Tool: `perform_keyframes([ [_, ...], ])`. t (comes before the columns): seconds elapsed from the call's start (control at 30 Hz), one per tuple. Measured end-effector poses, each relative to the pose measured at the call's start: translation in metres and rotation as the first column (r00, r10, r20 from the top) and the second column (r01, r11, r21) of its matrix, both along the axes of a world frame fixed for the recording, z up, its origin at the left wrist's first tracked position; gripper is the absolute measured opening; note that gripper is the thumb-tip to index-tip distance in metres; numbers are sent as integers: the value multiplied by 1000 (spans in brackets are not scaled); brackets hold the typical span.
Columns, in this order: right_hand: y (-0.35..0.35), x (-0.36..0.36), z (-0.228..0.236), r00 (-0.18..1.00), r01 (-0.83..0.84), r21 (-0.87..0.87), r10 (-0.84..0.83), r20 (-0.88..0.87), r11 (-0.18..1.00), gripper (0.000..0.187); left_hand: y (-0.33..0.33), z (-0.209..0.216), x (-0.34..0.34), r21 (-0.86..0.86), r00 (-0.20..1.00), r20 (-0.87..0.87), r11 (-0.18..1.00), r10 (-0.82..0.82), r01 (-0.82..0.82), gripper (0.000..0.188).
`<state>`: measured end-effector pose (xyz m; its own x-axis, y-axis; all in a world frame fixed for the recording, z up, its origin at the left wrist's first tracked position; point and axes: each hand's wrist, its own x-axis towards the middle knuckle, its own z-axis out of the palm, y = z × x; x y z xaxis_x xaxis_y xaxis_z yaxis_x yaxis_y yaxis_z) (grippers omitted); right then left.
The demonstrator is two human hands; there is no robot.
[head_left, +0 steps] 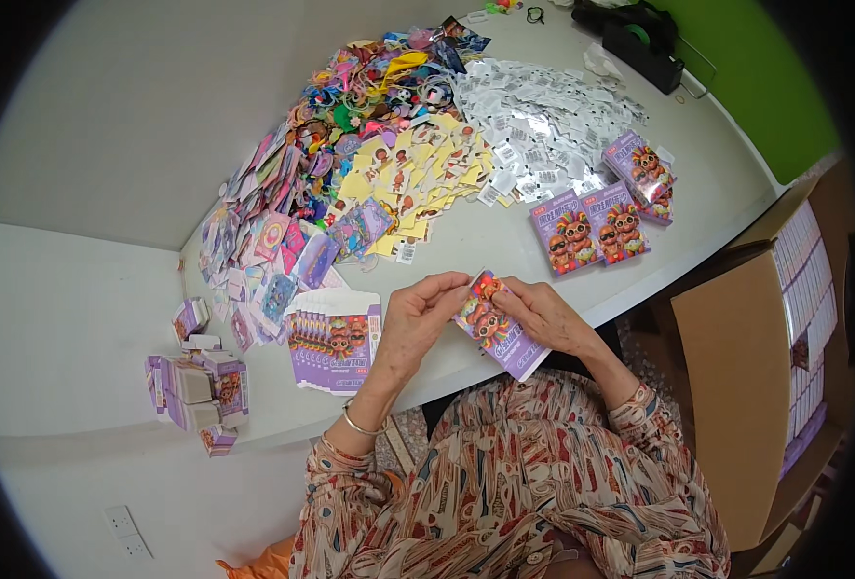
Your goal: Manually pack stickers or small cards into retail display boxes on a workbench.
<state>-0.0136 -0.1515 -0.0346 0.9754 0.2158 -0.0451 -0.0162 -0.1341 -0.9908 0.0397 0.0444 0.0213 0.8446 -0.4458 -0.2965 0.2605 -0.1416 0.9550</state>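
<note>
A purple printed cardboard box (504, 338) with cartoon figures is in front of me, tilted, just over the table's near edge. My right hand (555, 320) grips its right side, with the thumb lying on the printed face. My left hand (418, 323) pinches at its upper end with closed fingers; whether the end flap is folded there is hidden. Left of it lies a fanned stack of flat boxes (336, 347) in the same print, white flaps outward. Beyond my right hand, several filled-out purple boxes (567, 234) lie on the table.
Behind my hands spread heaps of yellow cards (418, 179), white barcoded packets (543, 125), colourful trinkets (350, 106) and pastel cards (268, 241). More boxes (196, 381) pile at the left edge. At right stands an open carton (736, 386) with rows of boxes. A black tape dispenser (639, 48) sits far back.
</note>
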Motion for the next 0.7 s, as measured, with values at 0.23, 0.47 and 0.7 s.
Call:
perform_keyframes([
  [0.23,2,-3,3,999,16,-44,-13,48,999,37,-1,0,-4,21,998,-8,998,60,-60,24],
  [0.47,6,-4,6,999,37,-111,-32,39,993,33,3,-6,-10,275,973,224,961,-44,-20,24],
  [0.7,7,-4,-1,995,73,-52,-69,77,996,33,3,-10,-25,149,962,268,989,-51,11,26],
])
